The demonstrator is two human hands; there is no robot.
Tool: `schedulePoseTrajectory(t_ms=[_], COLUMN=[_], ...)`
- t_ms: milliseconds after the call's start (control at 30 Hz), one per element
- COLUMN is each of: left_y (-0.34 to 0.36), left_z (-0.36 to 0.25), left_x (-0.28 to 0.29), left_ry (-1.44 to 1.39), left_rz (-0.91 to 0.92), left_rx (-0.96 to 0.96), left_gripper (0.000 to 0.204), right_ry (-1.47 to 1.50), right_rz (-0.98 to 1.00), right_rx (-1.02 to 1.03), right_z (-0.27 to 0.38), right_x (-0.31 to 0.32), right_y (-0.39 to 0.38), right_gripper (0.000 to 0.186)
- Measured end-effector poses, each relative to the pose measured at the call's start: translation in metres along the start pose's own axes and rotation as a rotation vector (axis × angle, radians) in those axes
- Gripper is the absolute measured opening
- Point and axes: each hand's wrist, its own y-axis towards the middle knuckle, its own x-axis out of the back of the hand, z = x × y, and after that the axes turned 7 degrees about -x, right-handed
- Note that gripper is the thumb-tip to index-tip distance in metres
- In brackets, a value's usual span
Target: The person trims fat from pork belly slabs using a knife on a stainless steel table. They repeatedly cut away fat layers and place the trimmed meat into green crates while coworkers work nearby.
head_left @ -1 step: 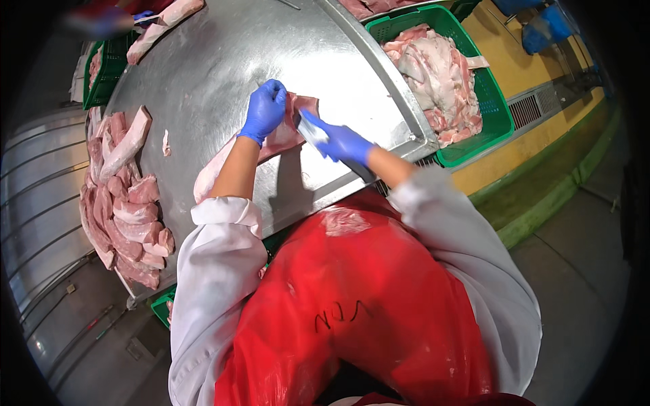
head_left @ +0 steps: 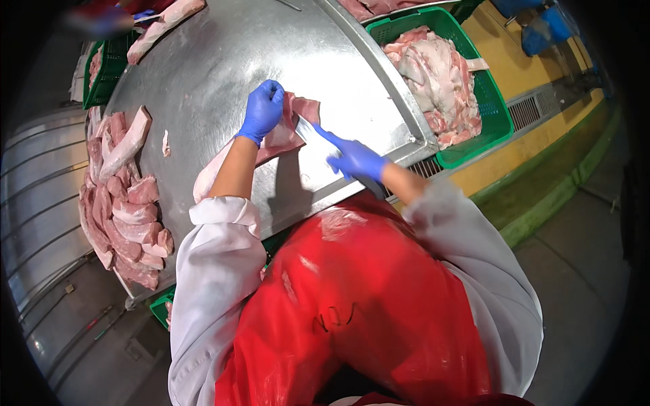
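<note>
A long strip of pink meat with a pale layer (head_left: pixel 308 115) lies crosswise on the steel table (head_left: pixel 183 81). My left hand (head_left: pixel 263 111), in a blue glove, is closed on the strip's upper edge, fingers curled. My right hand (head_left: pixel 355 159), also gloved, grips a knife (head_left: pixel 305 132) whose blade points up-left at the meat just right of my left hand; the handle is mostly hidden by the fingers. The lower-left end of the strip runs behind my left forearm.
A pile of meat pieces (head_left: pixel 125 210) lies at left. A green crate of pale trimmings (head_left: pixel 503 115) stands at right beyond the table's raised rim. Another long piece (head_left: pixel 162 34) and a green crate (head_left: pixel 101 88) are at upper left, near another person's blurred gloved hand (head_left: pixel 142 17).
My right hand and the knife have shifted slightly right and down. My left hand stays nearly in place on the meat.
</note>
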Motion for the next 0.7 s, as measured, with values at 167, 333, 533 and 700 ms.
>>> schedulePoseTrajectory(t_ms=[167,333,533,700], left_y=[0.016,0.038,0.054,0.067], left_z=[-0.018,0.011,0.006,0.023], left_x=[0.003,0.012,0.026,0.043], left_ry=[-0.192,-0.125,-0.265,-0.237], left_rz=[0.068,-0.084,-0.035,-0.091], left_rx=[-0.002,-0.056,-0.046,0.035], left_gripper=[0.016,0.016,0.018,0.021], right_ry=[0.014,0.038,0.021,0.118], right_rz=[-0.166,-0.163,-0.179,-0.189], right_rx=[0.079,0.057,0.021,0.069], right_z=[0.003,0.008,0.028,0.024], right_x=[-0.009,-0.025,-0.029,-0.068], right_y=[0.028,0.045,0.052,0.037], right_gripper=[0.073,0.074,0.083,0.08])
